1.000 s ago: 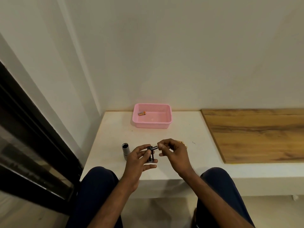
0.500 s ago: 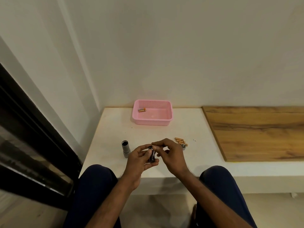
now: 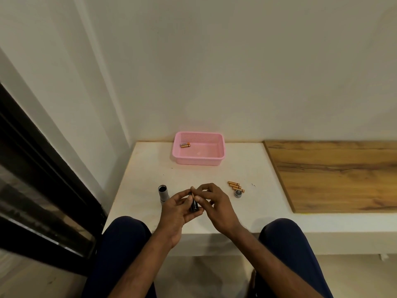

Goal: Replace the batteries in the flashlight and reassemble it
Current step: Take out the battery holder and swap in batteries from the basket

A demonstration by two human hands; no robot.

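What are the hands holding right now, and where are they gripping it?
The left hand grips a black battery holder by its sides. The right hand pinches a battery at the holder's top end.

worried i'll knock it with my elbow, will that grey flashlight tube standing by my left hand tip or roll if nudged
Probably tips easily: the flashlight tube stands upright on one end, tall and narrow. Once down, it would likely roll, being round, and the white table looks smooth, with its front edge close by. It seems stiff, so a fall should hardly hurt it.
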